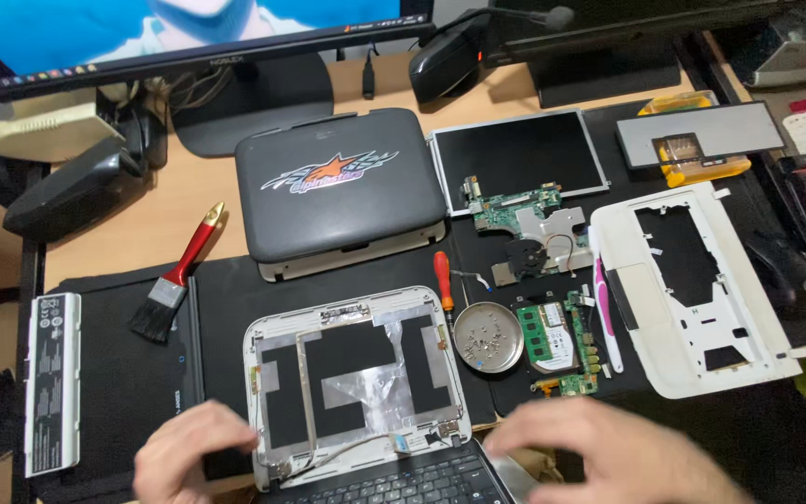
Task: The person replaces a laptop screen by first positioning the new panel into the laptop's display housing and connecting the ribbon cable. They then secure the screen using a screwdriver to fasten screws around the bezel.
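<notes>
Both hands (193, 457) (608, 457) blurred, grip unclear, near lid shell (356, 383), keyboard (403, 481) cut off.

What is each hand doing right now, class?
Left hand: open, resting beside the white laptop lid, holding nothing.
Right hand: open, blurred, holding nothing.

Both hands are bare: the left hand (184, 457) and the right hand (599, 453) show no gloves, rings, watch or sleeves, and look blurred.

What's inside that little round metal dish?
The round metal dish holds a scatter of tiny screws. Nothing covers it, though they are too small to count.
</notes>
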